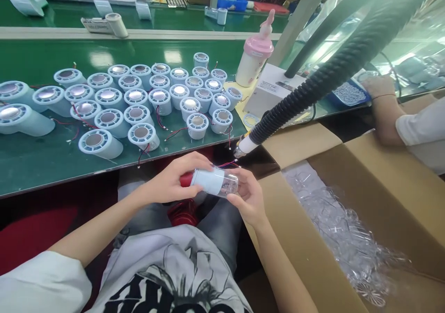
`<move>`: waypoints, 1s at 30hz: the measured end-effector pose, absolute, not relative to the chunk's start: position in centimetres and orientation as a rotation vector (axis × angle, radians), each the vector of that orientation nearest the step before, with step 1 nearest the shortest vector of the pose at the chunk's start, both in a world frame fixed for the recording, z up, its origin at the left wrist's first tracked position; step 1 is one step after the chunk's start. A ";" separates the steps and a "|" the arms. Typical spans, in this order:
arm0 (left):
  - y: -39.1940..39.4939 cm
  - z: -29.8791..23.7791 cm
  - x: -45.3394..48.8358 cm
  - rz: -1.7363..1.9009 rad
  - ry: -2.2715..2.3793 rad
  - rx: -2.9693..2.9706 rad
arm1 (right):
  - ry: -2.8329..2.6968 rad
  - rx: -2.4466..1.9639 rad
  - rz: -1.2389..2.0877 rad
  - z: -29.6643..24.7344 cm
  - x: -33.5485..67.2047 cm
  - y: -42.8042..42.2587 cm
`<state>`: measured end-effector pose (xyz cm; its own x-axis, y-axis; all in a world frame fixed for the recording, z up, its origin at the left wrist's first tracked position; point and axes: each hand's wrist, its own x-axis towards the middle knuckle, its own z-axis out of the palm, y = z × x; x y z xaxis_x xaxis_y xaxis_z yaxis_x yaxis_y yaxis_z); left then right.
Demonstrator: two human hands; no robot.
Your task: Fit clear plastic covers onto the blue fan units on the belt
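Note:
Above my lap, both hands hold one cylinder, lying on its side. Its left part is a light blue cylinder housing (208, 180); its right part is a clear plastic cover (230, 184). My left hand (177, 178) grips the blue end between thumb and fingers. Around the clear end curl the fingers and thumb of my right hand (248, 194). Thin red and blue wires (230, 163) stick out just behind the cylinder. Close beyond it hangs the white nozzle (245, 145) of a black corrugated hose (295, 104).
Many light blue cylinders (135, 97) with wires stand on the green bench (167, 148). A pink-lidded cup (255, 55) and a white box-shaped device (273, 90) stand behind the hose. At right, a cardboard box (295, 239) holds clear plastic parts (340, 225). Another person's hand (380, 86) is farther right.

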<state>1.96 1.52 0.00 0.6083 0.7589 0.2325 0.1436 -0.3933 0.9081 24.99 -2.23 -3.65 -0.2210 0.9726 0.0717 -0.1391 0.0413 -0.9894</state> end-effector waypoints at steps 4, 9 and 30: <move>1.0 0.9 1.8 0.743 0.747 2.120 | -1.216 -1.016 1.455 -2.3 25.0 -2.6; 0.4 1.0 1.3 0.726 0.672 2.165 | -1.156 -1.051 1.492 -1.7 25.1 -3.2; -0.9 1.2 0.9 0.632 0.693 2.259 | -1.151 -0.931 1.527 -2.6 25.7 -3.6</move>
